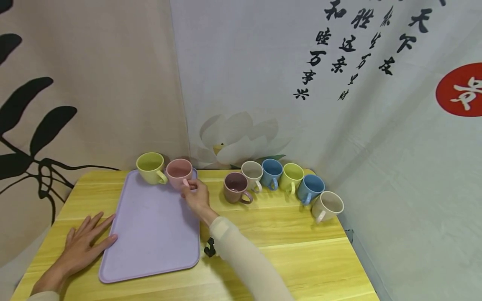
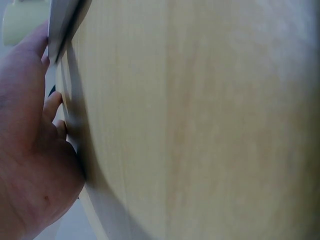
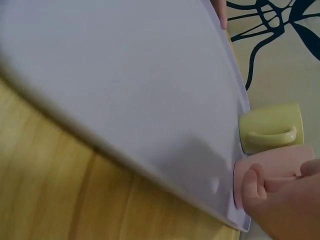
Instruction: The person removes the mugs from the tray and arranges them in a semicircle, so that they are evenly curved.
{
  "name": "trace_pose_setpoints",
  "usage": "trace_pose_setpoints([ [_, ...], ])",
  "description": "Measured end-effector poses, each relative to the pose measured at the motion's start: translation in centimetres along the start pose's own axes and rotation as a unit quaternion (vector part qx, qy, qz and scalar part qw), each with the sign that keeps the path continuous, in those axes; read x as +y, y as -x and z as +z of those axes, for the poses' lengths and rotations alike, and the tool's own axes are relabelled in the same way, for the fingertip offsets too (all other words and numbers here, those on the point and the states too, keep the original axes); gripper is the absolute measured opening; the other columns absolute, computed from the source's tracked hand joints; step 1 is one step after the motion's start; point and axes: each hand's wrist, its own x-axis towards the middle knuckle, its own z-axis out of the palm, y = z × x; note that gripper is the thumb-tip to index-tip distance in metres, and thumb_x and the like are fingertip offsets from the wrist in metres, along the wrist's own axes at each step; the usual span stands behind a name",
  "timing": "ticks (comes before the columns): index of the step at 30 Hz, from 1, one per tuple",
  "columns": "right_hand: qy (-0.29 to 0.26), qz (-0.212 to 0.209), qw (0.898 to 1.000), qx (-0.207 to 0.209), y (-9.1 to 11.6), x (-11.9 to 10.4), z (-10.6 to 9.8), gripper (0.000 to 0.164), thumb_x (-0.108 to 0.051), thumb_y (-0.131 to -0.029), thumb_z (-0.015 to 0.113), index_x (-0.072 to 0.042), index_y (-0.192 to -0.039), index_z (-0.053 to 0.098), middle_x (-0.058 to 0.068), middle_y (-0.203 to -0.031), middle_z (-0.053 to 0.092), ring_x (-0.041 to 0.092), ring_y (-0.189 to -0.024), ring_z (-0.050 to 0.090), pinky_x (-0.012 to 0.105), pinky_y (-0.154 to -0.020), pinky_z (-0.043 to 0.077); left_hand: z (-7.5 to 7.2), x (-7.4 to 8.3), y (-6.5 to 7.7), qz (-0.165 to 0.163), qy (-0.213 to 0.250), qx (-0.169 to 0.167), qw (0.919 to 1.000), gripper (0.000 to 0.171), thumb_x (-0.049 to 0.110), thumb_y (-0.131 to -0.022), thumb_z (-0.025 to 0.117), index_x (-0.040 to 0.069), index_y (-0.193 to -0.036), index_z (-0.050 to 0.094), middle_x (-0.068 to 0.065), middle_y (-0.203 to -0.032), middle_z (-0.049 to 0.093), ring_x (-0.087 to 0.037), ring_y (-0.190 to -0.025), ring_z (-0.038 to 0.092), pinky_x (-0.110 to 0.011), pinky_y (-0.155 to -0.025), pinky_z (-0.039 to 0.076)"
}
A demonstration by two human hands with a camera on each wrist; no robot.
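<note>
A pink cup point(image 1: 179, 172) stands at the far right corner of the lilac tray point(image 1: 154, 234). My right hand point(image 1: 197, 196) pinches its handle; in the right wrist view the thumb and fingers close round the handle of the pink cup point(image 3: 267, 164). Close beside it, on the tray's far left corner, is a yellow-green cup point(image 1: 149, 169), its handle toward the pink one. My left hand point(image 1: 83, 244) lies with fingers spread on the table, fingertips at the tray's left rim. The left wrist view shows this hand point(image 2: 37, 145) low over the wood.
Right of the tray, a maroon cup point(image 1: 234, 189) stands before a row of white, blue and yellow-green cups, ending in a white cup point(image 1: 328, 205) near the right edge. A small black object point(image 1: 209, 247) shows by my right sleeve. Printed curtains point(image 1: 244, 83) hang behind the wooden table.
</note>
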Motion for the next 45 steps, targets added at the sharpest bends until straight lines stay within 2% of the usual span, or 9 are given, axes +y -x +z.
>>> trace_pose_setpoints([
  [3, 0.001, -0.002, 1.0, -0.012, 0.2, 0.1, -0.7, 0.014, -0.003, -0.106, 0.074, 0.002, -0.119, 0.076, 0.004, -0.098, 0.068, 0.052, -0.099, 0.084, 0.041, -0.085, 0.073, 0.0, 0.0, 0.0, 0.0, -0.001, 0.0, 1.0, 0.082, 0.055, -0.116, 0.054, 0.01, -0.179, 0.026, -0.043, -0.182, 0.005, -0.071, -0.167, -0.014, -0.09, -0.123, -0.026],
  [11, -0.015, -0.032, 0.998, -0.046, 0.8, -0.4, -2.9, 0.015, -0.006, -0.108, 0.072, 0.003, -0.119, 0.072, 0.009, -0.104, 0.069, 0.059, -0.106, 0.081, 0.057, -0.097, 0.07, 0.0, 0.0, 0.0, 0.003, -0.001, 0.0, 1.0, 0.082, 0.055, -0.116, 0.054, 0.01, -0.179, 0.026, -0.043, -0.182, 0.005, -0.072, -0.166, -0.014, -0.09, -0.122, -0.026],
  [19, 0.002, -0.062, 0.994, -0.091, 2.1, -0.6, -5.9, 0.018, -0.007, -0.11, 0.071, 0.005, -0.123, 0.07, 0.018, -0.111, 0.072, 0.059, -0.11, 0.08, 0.055, -0.099, 0.07, 0.0, -0.1, -0.1, 0.002, 0.002, -0.005, 1.0, 0.082, 0.055, -0.117, 0.054, 0.011, -0.18, 0.025, -0.042, -0.183, 0.003, -0.071, -0.167, -0.016, -0.088, -0.123, -0.029],
  [25, 0.001, -0.083, 0.99, -0.115, 3.3, -0.4, -8.3, 0.018, -0.003, -0.112, 0.068, 0.011, -0.122, 0.068, 0.029, -0.116, 0.071, 0.063, -0.111, 0.078, 0.044, -0.097, 0.071, 0.0, -0.2, -0.1, -0.001, 0.001, -0.006, 1.0, 0.083, 0.056, -0.117, 0.053, 0.01, -0.18, 0.024, -0.042, -0.183, 0.002, -0.071, -0.167, -0.017, -0.088, -0.123, -0.029],
  [28, 0.002, -0.091, 0.988, -0.126, 3.9, -0.4, -9.6, 0.018, -0.003, -0.112, 0.066, 0.012, -0.122, 0.068, 0.033, -0.118, 0.07, 0.067, -0.111, 0.076, 0.047, -0.097, 0.071, 0.1, -0.2, -0.1, 0.001, 0.002, -0.005, 1.0, 0.083, 0.055, -0.117, 0.054, 0.011, -0.18, 0.024, -0.042, -0.183, 0.002, -0.07, -0.167, -0.017, -0.087, -0.123, -0.03],
  [32, -0.003, -0.092, 0.985, -0.143, 4.7, -0.4, -11.3, 0.018, -0.002, -0.113, 0.064, 0.013, -0.123, 0.066, 0.037, -0.121, 0.069, 0.072, -0.111, 0.073, 0.062, -0.101, 0.067, 0.2, -0.4, -0.1, 0.006, 0.003, 0.0, 1.0, 0.082, 0.054, -0.116, 0.055, 0.012, -0.18, 0.025, -0.041, -0.184, 0.004, -0.07, -0.167, -0.016, -0.087, -0.123, -0.03],
  [35, -0.003, -0.093, 0.982, -0.162, 5.3, -0.3, -12.5, 0.019, 0.0, -0.114, 0.061, 0.016, -0.124, 0.062, 0.041, -0.125, 0.067, 0.073, -0.112, 0.072, 0.066, -0.103, 0.065, 0.2, -0.4, 0.0, 0.009, 0.002, 0.003, 1.0, 0.082, 0.054, -0.116, 0.055, 0.012, -0.18, 0.025, -0.041, -0.184, 0.004, -0.07, -0.167, -0.015, -0.087, -0.123, -0.029],
  [45, 0.019, -0.09, 0.974, -0.208, 6.7, -0.1, -16.6, 0.024, -0.003, -0.116, 0.059, 0.016, -0.13, 0.06, 0.042, -0.131, 0.065, 0.072, -0.112, 0.072, 0.066, -0.102, 0.064, 0.1, -0.2, -0.1, 0.002, -0.002, -0.002, 1.0, 0.083, 0.056, -0.116, 0.054, 0.011, -0.18, 0.025, -0.042, -0.183, 0.003, -0.071, -0.167, -0.016, -0.089, -0.123, -0.027],
])
